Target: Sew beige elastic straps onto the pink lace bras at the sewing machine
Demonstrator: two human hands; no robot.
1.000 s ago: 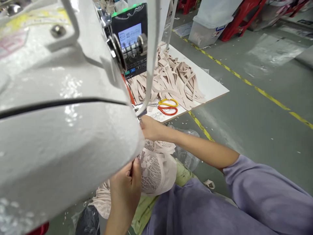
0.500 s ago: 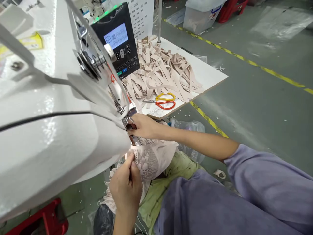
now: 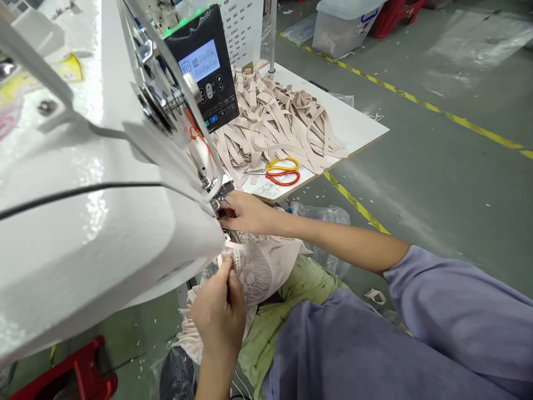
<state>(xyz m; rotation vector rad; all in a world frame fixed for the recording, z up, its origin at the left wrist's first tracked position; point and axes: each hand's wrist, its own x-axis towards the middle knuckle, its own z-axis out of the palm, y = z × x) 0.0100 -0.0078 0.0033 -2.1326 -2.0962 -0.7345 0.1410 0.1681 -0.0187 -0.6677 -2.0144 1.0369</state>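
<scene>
Pale pink lace fabric [image 3: 258,272] hangs from the needle area of a large white sewing machine [image 3: 125,239] and drapes over my lap. My left hand [image 3: 220,311] pinches its edge between thumb and forefinger, just below the machine head. My right hand [image 3: 252,214] reaches in beside the metal presser parts [image 3: 219,200]. Its fingertips are partly hidden there, so what they hold cannot be made out.
Beige fabric strips [image 3: 278,119] lie heaped on a white table [image 3: 358,130], with red-and-yellow-handled scissors [image 3: 283,171] near its front edge. A control panel [image 3: 208,72] stands behind the machine. A red stool [image 3: 83,369] is at lower left, a plastic bin [image 3: 341,28] at the back.
My left hand has shifted slightly right and still pinches the fabric. The fabric by the needle has moved a little. My right hand stays almost in place; the machine appears slightly further right.
</scene>
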